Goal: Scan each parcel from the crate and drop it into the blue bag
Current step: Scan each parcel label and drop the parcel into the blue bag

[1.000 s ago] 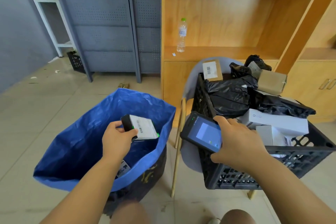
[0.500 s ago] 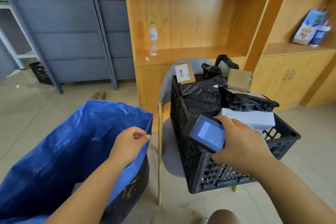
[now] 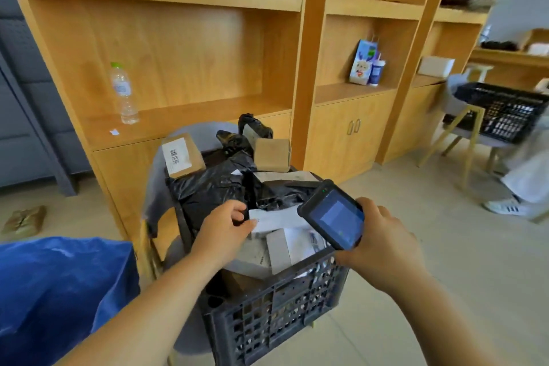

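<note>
The left hand (image 3: 228,224) has left the blue bag (image 3: 59,291) and crossed to the crate (image 3: 267,318) at lower centre. The view has swung right, so the bag now fills only the lower left corner. The right hand (image 3: 383,246) has carried the scanner (image 3: 332,215) from the crate's left rim over to its right side.

The left hand's fingers are curled onto the near end of a white parcel (image 3: 279,218) lying on top of the load, thumb on the upper side, gripping it inside the crate. The right hand is wrapped around the lower end of the scanner, holding it tilted over the crate's right edge, its blue screen facing up.

The crate sits on a grey chair (image 3: 157,175). Behind the white parcel lie black plastic-wrapped parcels (image 3: 214,187). At the far rim there is a brown box with a barcode label (image 3: 182,154) and a second brown box (image 3: 271,154). More pale parcels (image 3: 285,249) lie beneath the scanner.

A water bottle (image 3: 123,92) stands on the wooden shelf (image 3: 190,110) at upper left. At the right edge a second crate (image 3: 505,110) rests on another chair.
</note>
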Demonstrator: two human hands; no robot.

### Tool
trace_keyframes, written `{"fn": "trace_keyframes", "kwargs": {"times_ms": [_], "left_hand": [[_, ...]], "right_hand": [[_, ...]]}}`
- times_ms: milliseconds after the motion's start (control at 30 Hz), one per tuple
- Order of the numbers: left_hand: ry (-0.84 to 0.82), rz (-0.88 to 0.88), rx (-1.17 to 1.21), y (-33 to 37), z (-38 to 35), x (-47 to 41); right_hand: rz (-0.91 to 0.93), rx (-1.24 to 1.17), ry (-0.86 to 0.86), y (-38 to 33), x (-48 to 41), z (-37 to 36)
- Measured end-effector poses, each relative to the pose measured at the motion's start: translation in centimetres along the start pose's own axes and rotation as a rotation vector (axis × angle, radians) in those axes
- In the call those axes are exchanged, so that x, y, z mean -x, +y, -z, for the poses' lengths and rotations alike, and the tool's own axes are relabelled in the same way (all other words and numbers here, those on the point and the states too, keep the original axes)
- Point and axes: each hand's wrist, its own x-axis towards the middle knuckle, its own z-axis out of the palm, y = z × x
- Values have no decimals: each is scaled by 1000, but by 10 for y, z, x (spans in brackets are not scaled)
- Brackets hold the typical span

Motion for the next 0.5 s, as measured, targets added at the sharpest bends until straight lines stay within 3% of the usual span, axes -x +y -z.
{"fn": "trace_keyframes", "kwargs": {"times_ms": [300,500], "left_hand": [[-71,143,81,34,-42,-69],[87,130,264,33,-40,-63]], "right_hand": [[-102,10,-13,34,-31,-1],[-129,-71,-37,44,-36,-8]]}}
